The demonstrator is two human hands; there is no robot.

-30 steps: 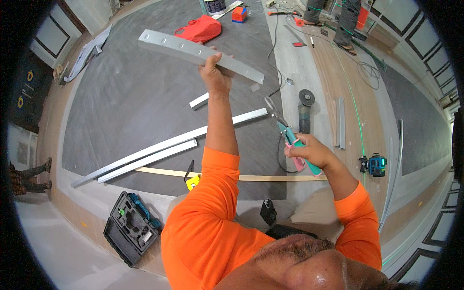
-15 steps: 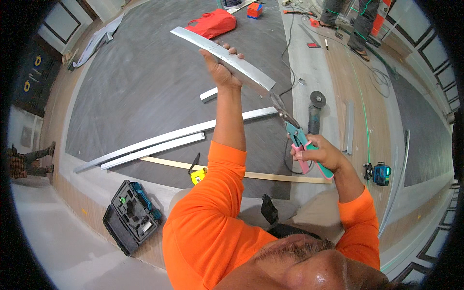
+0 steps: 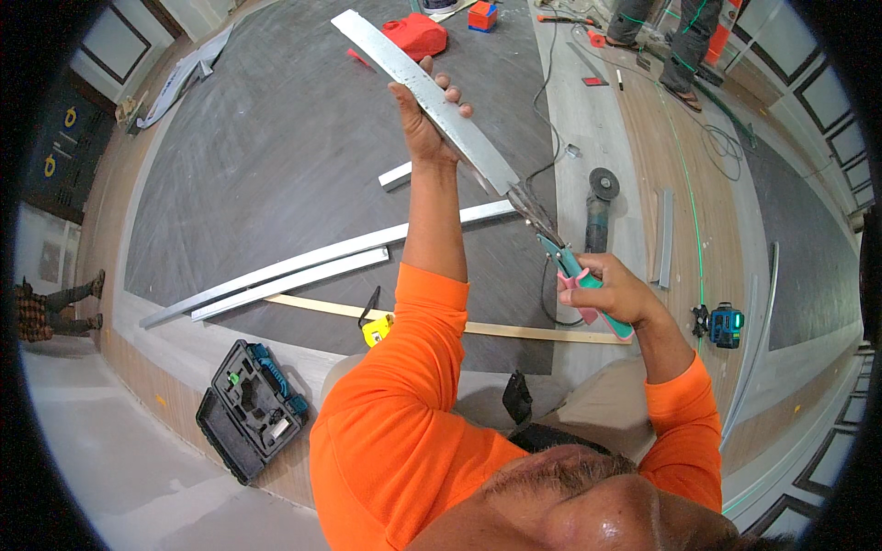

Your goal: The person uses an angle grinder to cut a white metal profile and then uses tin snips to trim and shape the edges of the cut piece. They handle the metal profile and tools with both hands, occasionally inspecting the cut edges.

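Note:
My left hand (image 3: pixel 424 118) is raised and grips a long flat strip of grey sheet metal (image 3: pixel 404 72) near its middle. My right hand (image 3: pixel 614 292) is closed on the pink and teal handles of tin snips (image 3: pixel 562 257). The snips' blades meet the strip's near end (image 3: pixel 516 186). Both my sleeves are orange.
Long metal channels (image 3: pixel 303 268) and a wooden batten (image 3: pixel 496 329) lie on the dark floor. An angle grinder (image 3: pixel 599 204), a yellow tape measure (image 3: pixel 377 331), an open tool case (image 3: pixel 250 409), a green laser level (image 3: pixel 724 323) and a red bag (image 3: pixel 418 37) lie around. Another person's legs (image 3: pixel 684 46) stand at the back right.
My left hand has tilted the strip steeper and drawn it closer. The snips have moved up to the strip's near end.

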